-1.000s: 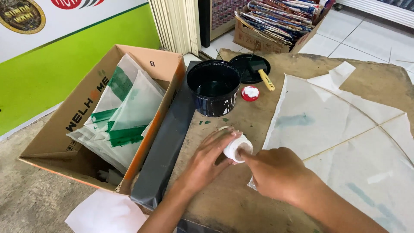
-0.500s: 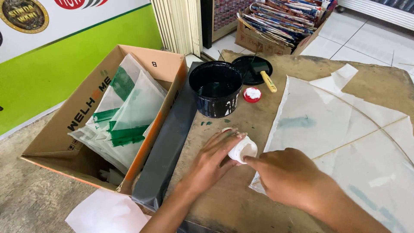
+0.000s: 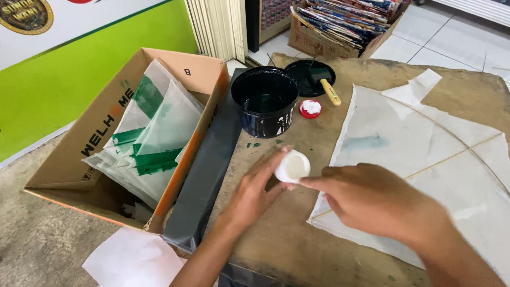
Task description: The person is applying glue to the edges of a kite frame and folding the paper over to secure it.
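Observation:
My left hand (image 3: 254, 190) holds a small white round pot (image 3: 292, 166) just above the brown table (image 3: 287, 234). My right hand (image 3: 374, 199) reaches in from the right, its fingertips touching the pot's edge. A white paper kite with thin stick spars (image 3: 425, 154) lies on the table under and beside my right hand. Behind the pot stands an open black tin of dark green paint (image 3: 265, 103). Its black lid (image 3: 309, 76) lies further back with a yellow-handled brush (image 3: 329, 91) across it. A small red cap with white inside (image 3: 310, 108) sits next to the tin.
A cardboard box (image 3: 95, 138) at the left holds several white kites with green paint. A long dark grey wrapped bundle (image 3: 210, 165) lies between box and table. White paper (image 3: 133, 260) lies on the floor. A box of colourful printed sheets (image 3: 345, 24) stands at the back.
Both hands have lifted slightly with the white pot, which is now tilted so its open white side faces up. My right fingers have shifted to its right edge.

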